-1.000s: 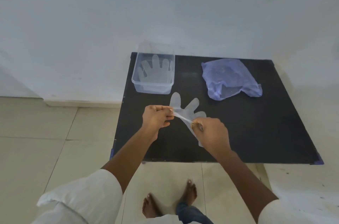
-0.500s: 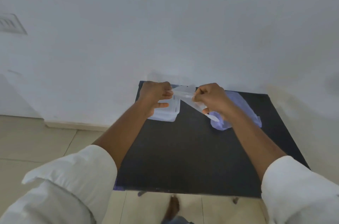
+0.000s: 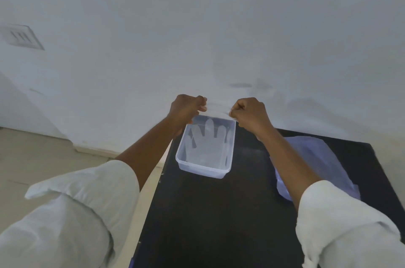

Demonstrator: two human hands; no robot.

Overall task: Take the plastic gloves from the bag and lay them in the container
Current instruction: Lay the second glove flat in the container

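Hands meet near the middle of the frame, above the far end of the clear container (image 3: 203,164). The left hand (image 3: 186,109) and the right hand (image 3: 249,114) are each closed in a pinch on one end of a thin plastic glove (image 3: 217,108), which shows only as a faint, taut strip between them; most of it is too clear against the pale wall to make out. Holding it by two edges probably keeps the flimsy film spread flat, so it can go down without crumpling.

Below the hands, the container sits at the far left corner of the black tabletop (image 3: 219,224), and another glove (image 3: 207,138) already lies flat inside it, fingers pointing away from the person. Its placement suggests the held glove is meant to be laid on top in the same way.

Right of centre, partly behind the right forearm, lies the bluish bag (image 3: 315,158), slack on the tabletop and well apart from the container. Whether more gloves remain inside cannot be told.
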